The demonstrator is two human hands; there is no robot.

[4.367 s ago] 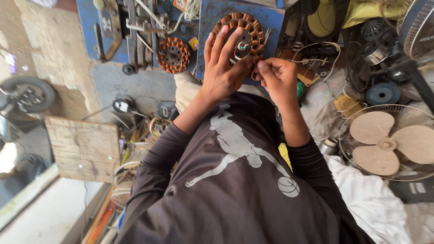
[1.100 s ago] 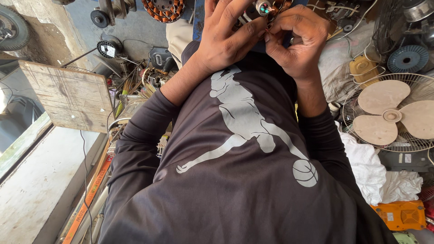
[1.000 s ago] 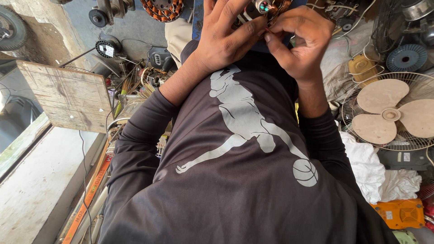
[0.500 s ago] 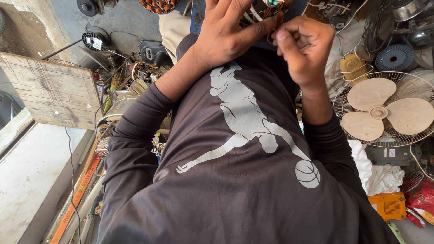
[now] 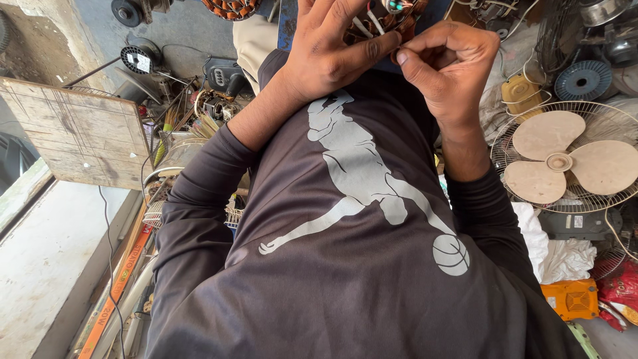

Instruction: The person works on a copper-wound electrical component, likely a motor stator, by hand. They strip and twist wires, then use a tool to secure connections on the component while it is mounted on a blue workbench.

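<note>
Both hands are raised at the top edge of the head view, above my dark long-sleeved shirt. My left hand [image 5: 332, 50] wraps over a copper-wound motor stator [image 5: 399, 12], which it mostly hides and the frame edge cuts off. White lead wires [image 5: 364, 26] run out between its fingers. My right hand [image 5: 448, 63] is curled, its fingertips pinched together right at the left thumb tip. They seem to pinch a thin wire from the stator, though the wire itself is hard to make out.
A table fan with beige blades [image 5: 565, 159] lies at the right, with a blue spool [image 5: 583, 80], white cloth [image 5: 558, 256] and an orange device [image 5: 571, 299] near it. A wooden board [image 5: 80, 133] stands at the left. Another stator [image 5: 229, 6] and loose parts lie on the floor.
The view has tipped down, so the stator has slid mostly past the top edge. The right hand has curled tighter against the left thumb. Both hands stay on the stator.
</note>
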